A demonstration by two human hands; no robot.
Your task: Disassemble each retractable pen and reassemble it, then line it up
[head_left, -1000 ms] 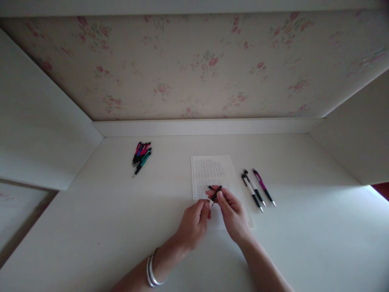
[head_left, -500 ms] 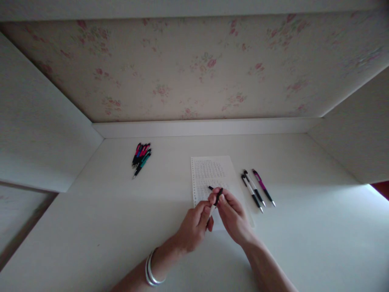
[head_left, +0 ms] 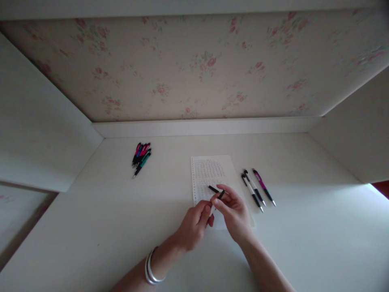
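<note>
Your right hand has its thumb and fingertips pinched on a slim black pen, holding it tilted just above the lower half of the sheet of paper. The pen shows as a short, dark, matte barrel, mostly hidden by your fingers. Your left hand is curled in close, thumb and forefinger drawn together right at the pen's lower end; whether they actually grip it, you cannot tell from here. A loose black piece, thin and straight, lies on the paper just beyond your fingertips. The paper is white, punched along its left edge and covered in faint rows of marks. To its right, three pens lie side by side, two white-and-black and one magenta, with shiny tips. Far to the left sits a bundle of pens in red, blue and teal. The desk is smooth and white, and silver bangles ring your left wrist
</note>
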